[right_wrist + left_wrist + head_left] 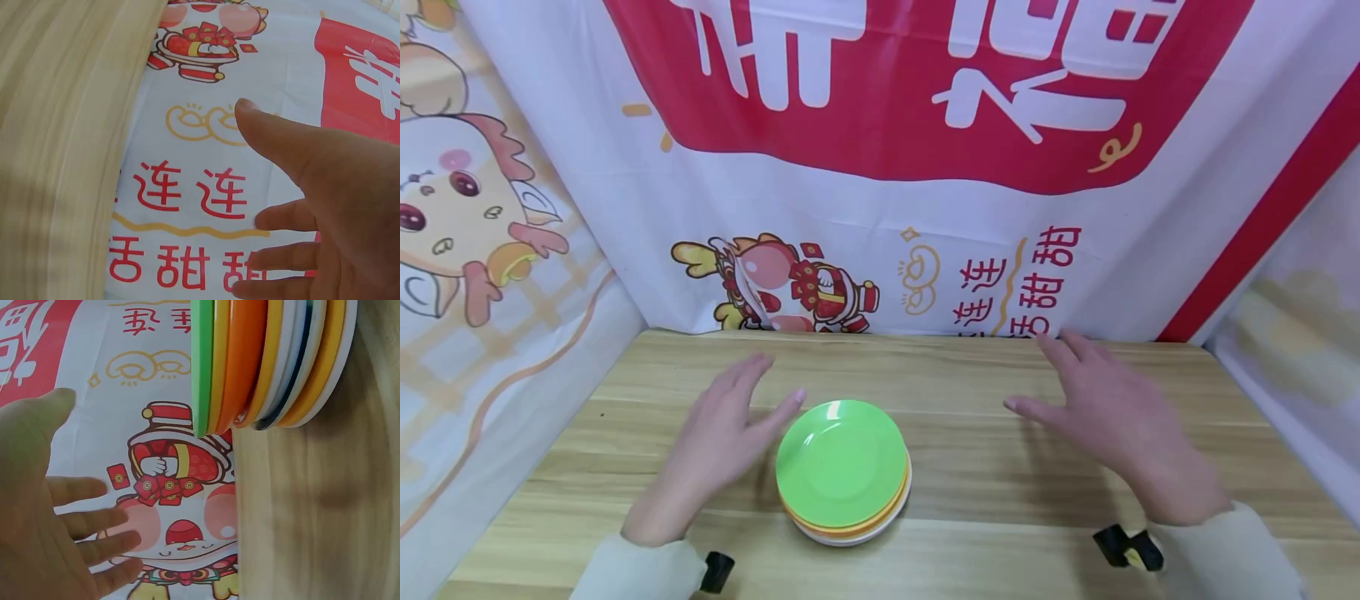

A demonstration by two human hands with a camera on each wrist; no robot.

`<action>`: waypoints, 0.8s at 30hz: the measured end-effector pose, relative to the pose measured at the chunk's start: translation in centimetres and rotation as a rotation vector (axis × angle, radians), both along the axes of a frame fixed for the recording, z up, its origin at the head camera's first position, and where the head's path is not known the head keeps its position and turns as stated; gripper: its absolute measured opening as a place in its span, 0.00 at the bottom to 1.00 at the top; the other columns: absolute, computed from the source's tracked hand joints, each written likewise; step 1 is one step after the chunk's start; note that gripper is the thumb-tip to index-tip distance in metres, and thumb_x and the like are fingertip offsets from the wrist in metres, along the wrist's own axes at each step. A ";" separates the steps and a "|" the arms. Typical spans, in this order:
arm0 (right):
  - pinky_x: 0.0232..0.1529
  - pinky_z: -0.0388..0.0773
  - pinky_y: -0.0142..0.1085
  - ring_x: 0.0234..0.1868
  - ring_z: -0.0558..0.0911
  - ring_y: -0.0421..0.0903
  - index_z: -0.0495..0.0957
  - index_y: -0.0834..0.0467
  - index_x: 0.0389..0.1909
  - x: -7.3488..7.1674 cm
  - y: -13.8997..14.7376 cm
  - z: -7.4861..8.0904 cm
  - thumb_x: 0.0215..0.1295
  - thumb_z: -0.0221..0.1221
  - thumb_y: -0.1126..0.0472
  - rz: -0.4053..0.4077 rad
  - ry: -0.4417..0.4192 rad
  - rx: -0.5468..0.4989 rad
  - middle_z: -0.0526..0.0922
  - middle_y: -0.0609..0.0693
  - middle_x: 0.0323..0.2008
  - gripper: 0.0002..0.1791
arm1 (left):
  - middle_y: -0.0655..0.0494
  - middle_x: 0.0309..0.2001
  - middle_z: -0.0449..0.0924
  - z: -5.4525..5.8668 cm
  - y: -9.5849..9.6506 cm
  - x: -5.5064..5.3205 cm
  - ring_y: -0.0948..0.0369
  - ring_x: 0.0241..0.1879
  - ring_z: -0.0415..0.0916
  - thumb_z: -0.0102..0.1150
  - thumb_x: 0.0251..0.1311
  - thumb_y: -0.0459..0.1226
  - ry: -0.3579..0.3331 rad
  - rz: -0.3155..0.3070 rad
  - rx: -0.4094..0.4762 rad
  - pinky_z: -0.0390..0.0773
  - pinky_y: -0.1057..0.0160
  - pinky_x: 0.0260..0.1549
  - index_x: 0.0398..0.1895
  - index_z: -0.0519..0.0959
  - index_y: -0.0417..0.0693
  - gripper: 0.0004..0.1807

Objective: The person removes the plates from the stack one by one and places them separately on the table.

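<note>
A stack of plates stands on the wooden table, topped by a green plate. From the side, the left wrist view shows orange, yellow, white and dark-edged plates layered beneath the green one. My left hand hovers just left of the stack with its fingers spread, apart from the plates. Well to the right of the stack, my right hand is held above the table, thumb out and fingers extended. Neither hand holds anything.
Behind the wooden table hangs a white cloth printed with a red panel, characters and a cartoon figure. Patterned cloth borders the left side, and more cloth borders the right.
</note>
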State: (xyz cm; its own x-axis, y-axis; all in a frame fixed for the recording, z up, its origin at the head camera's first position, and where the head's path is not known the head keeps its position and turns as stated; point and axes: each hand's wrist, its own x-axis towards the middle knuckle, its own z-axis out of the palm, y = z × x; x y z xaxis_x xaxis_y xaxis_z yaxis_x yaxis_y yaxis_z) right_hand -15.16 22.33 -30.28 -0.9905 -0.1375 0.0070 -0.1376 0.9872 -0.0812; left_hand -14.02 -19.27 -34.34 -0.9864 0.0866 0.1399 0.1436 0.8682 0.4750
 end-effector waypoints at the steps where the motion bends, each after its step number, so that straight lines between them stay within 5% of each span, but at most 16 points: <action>1: 0.65 0.74 0.75 0.76 0.68 0.73 0.62 0.54 0.84 0.0 -0.2 -0.1 0.61 0.57 0.16 0.006 0.010 -0.007 0.66 0.68 0.79 0.61 | 0.37 0.84 0.59 -0.2 -0.1 0.1 0.34 0.82 0.57 0.48 0.75 0.69 -0.008 -0.008 0.031 0.60 0.26 0.77 0.84 0.62 0.45 0.48; 7: 0.60 0.82 0.67 0.65 0.82 0.67 0.80 0.58 0.69 0.2 -1.7 -1.4 0.66 0.61 0.23 0.020 0.055 -0.066 0.84 0.64 0.66 0.48 | 0.39 0.80 0.67 -1.4 0.0 1.0 0.36 0.79 0.64 0.55 0.75 0.66 -0.142 -0.044 0.204 0.68 0.28 0.74 0.81 0.67 0.49 0.43; 13: 0.57 0.86 0.58 0.54 0.88 0.55 0.85 0.58 0.62 0.4 -3.8 -3.0 0.69 0.63 0.28 0.048 0.063 -0.329 0.90 0.56 0.54 0.39 | 0.42 0.82 0.65 -2.4 0.4 1.8 0.35 0.79 0.65 0.61 0.71 0.65 -0.322 -0.089 0.385 0.69 0.31 0.75 0.83 0.63 0.58 0.44; 19: 0.42 0.85 0.39 0.39 0.82 0.42 0.88 0.56 0.52 0.6 -6.7 -4.7 0.68 0.69 0.35 0.017 0.031 -0.543 0.87 0.45 0.37 0.28 | 0.49 0.85 0.59 -3.8 0.2 2.1 0.38 0.83 0.59 0.75 0.65 0.52 -0.399 -0.163 0.598 0.63 0.35 0.80 0.86 0.56 0.57 0.51; 24: 0.33 0.80 0.32 0.32 0.79 0.40 0.87 0.55 0.46 0.6 -8.6 -6.3 0.67 0.73 0.42 0.026 -0.002 -0.679 0.83 0.44 0.30 0.21 | 0.49 0.86 0.57 -5.0 -0.6 2.1 0.39 0.84 0.55 0.80 0.59 0.44 -0.424 -0.226 0.686 0.56 0.35 0.82 0.87 0.53 0.54 0.58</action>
State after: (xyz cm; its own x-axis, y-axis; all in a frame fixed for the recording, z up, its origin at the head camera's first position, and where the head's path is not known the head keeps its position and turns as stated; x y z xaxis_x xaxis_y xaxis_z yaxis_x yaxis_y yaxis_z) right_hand -14.58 13.71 -36.54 -0.9870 -0.1271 0.0980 -0.1597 0.7136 -0.6822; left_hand -11.94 -19.91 -39.37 -0.9363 0.3198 -0.1450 -0.0302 0.3380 0.9407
